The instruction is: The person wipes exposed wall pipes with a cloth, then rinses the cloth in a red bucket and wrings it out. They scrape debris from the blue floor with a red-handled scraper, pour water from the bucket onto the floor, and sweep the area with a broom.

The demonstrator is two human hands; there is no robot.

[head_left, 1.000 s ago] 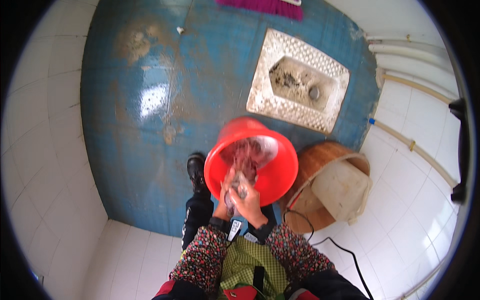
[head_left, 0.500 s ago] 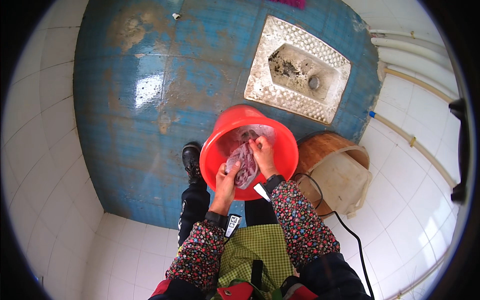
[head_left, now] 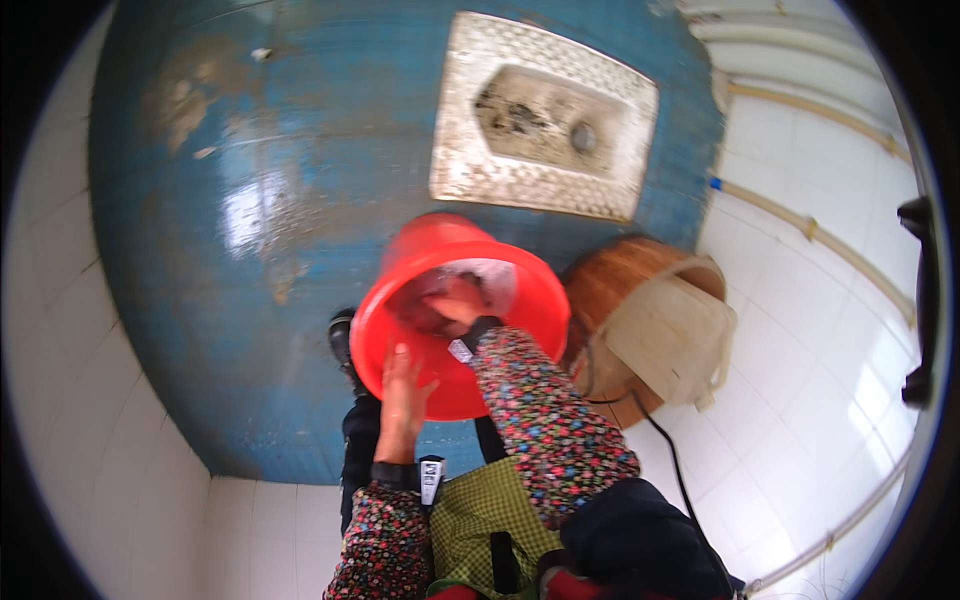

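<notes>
A red plastic bucket [head_left: 545,300] stands tilted on the floor in front of me, with whitish suds or water [head_left: 497,275] toward its far side. Deep inside it my right hand [head_left: 460,302] is against a dark, purplish wet cloth [head_left: 415,308]. Motion smears those fingers, so their grip is unclear, and much of the cloth is hidden or blurred. My left hand [head_left: 402,390] is at the bucket's near left side, fingers spread and holding nothing. Both wrists wear dark bands, below flowered sleeves.
A squat toilet [head_left: 620,150] is set in the worn blue floor [head_left: 330,150] beyond the bucket. On the right, a wooden tub [head_left: 625,285] holds a pale plastic container [head_left: 665,340]. A black cable [head_left: 675,450] runs beside it. Pipes [head_left: 810,228] line the white tiled wall.
My left hand has let go of the patterned purplish cloth and opened by the near rim. My right hand has moved left and deeper into the bucket. The view has shifted.
</notes>
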